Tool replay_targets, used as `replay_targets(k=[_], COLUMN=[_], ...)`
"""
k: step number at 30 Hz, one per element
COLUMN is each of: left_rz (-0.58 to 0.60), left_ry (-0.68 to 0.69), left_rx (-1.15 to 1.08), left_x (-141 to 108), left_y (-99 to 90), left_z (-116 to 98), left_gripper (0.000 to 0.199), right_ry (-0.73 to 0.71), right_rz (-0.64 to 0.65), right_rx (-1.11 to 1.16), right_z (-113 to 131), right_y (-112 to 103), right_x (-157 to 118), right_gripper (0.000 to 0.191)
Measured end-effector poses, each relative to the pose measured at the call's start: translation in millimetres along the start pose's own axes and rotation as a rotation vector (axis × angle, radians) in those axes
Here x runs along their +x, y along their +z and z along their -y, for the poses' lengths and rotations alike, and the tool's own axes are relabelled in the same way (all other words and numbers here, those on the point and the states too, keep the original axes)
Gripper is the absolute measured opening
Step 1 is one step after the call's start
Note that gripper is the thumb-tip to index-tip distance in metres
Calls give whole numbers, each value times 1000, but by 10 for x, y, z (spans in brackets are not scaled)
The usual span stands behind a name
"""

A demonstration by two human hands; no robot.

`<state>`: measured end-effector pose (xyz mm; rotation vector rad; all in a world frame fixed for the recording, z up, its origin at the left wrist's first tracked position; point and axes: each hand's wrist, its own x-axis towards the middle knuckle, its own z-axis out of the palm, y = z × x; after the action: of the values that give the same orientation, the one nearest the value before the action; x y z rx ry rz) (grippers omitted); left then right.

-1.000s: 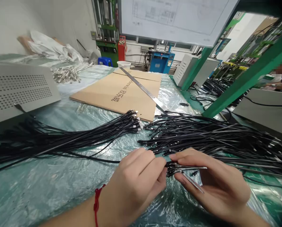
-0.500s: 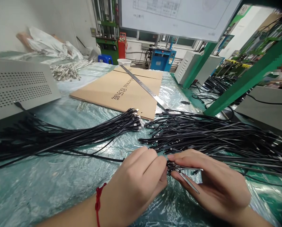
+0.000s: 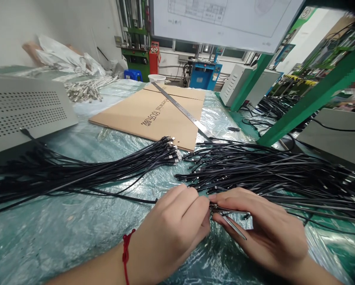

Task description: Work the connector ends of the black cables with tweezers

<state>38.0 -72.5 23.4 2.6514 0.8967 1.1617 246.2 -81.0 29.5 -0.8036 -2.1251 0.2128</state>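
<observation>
My left hand is closed, its fingers curled around the end of a black cable that runs in from the left. Against its fingertips, my right hand pinches a small metal clipper between thumb and fingers. The clipper's two thin arms spread in a V toward my palm, and its jaw end meets the left fingers. What lies between the jaws is hidden. Behind my hands lie a bundle of black cables with metal plugs, on the left, and a larger pile of black cables, on the right.
A flat cardboard sheet lies ahead with a steel ruler across it. A perforated grey box stands left; a green post slants up at right. Clear plastic film covers the green table.
The clipper's arms have come slightly closer together as my right hand squeezes and shifts a little left. My left hand stays nearly in place.
</observation>
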Motion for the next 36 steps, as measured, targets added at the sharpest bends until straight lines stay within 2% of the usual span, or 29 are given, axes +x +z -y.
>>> replay_targets(k=[12,14,18,20,30,36], left_rz=[-15,-40,-82,-80,-102,-125], left_ry=[-11,-19,-29,-26,-22,-28], left_rx=[0,-6,-37,-51,-114,-170], left_x=[14,26,14,-5,20,27], left_y=[19,19,24,27,10,16], left_z=[21,30,57,69,111,150], left_gripper=[11,10,13,13,18,20], right_ry=[-34,4,171,190,88,115], right_rz=[27,-14,-80,-98,-143,-166], right_rx=[-51,-33,-50,-78,-114,-131], right_z=[-30,-45,-89,-107,-111,-125], right_y=[-11,-10,0,6,-10,-4], right_x=[21,30,34,31,15,-1], right_gripper=[29,24,18,18,17,20])
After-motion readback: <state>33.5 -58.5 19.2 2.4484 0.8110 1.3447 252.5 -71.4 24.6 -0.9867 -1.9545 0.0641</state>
